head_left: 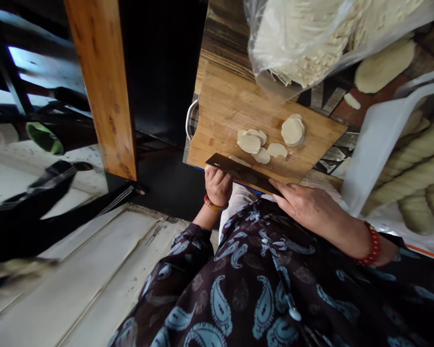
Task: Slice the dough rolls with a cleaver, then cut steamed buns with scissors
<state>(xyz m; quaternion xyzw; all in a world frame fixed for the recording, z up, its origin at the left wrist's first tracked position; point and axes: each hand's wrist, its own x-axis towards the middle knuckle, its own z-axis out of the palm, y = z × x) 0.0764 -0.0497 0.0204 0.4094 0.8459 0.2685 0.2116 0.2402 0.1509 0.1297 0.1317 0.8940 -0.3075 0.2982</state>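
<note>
My right hand point(307, 205) is closed around the handle end of a dark, broad-bladed cleaver point(244, 172). The blade lies across the near edge of a wooden cutting board point(217, 115). Against the far end of the blade my left hand point(219, 186) has its fingers curled together; a pale edge shows by the fingertips, but what they hold is mostly hidden. Beyond the blade, several thin, pale round slices point(249, 143) lie loosely overlapped on the board. To their right sits a small stack of similar slices point(292, 130). One slice point(240, 160) lies partly behind the blade.
A clear plastic bag point(292, 46) of thin pale strips overhangs the board's far side. On the right stands a white plastic bin point(376, 140) beside thick, pale ridged lengths point(412, 178). A large pale oval slice point(385, 65) lies beyond. A metal handle point(189, 118) borders the board's left.
</note>
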